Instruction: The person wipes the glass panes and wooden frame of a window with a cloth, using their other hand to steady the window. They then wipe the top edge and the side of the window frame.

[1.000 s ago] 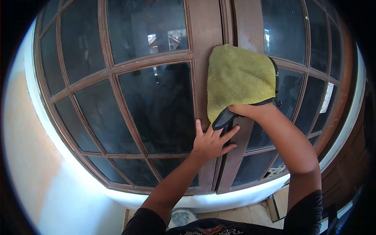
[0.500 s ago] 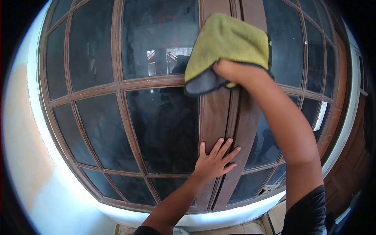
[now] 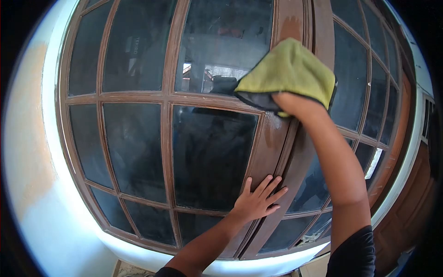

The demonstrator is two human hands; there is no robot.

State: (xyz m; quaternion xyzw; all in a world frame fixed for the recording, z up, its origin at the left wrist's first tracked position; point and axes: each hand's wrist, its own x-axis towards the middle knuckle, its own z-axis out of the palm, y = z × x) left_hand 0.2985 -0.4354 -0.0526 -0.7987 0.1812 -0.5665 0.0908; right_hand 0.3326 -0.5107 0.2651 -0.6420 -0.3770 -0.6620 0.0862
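Observation:
A yellow-green cloth with a grey underside and dark edging is pressed to the brown wooden window frame at upper right of centre. My right hand grips it from below; the cloth hides most of my fingers. Lower down, my left hand lies flat on the wood with its fingers spread, just right of a dark glass pane. Damp-looking darker patches show on the wood above and below the cloth.
Several more glass panes in wooden bars spread to both sides. A pale wall with an orange patch stands at the left. At the right is a brown panelled door. Floor tiles show at the bottom.
The view has tilted and shifted, so the window sits differently. My right hand has moved the cloth along the frame, while my left hand stays flat on the wood.

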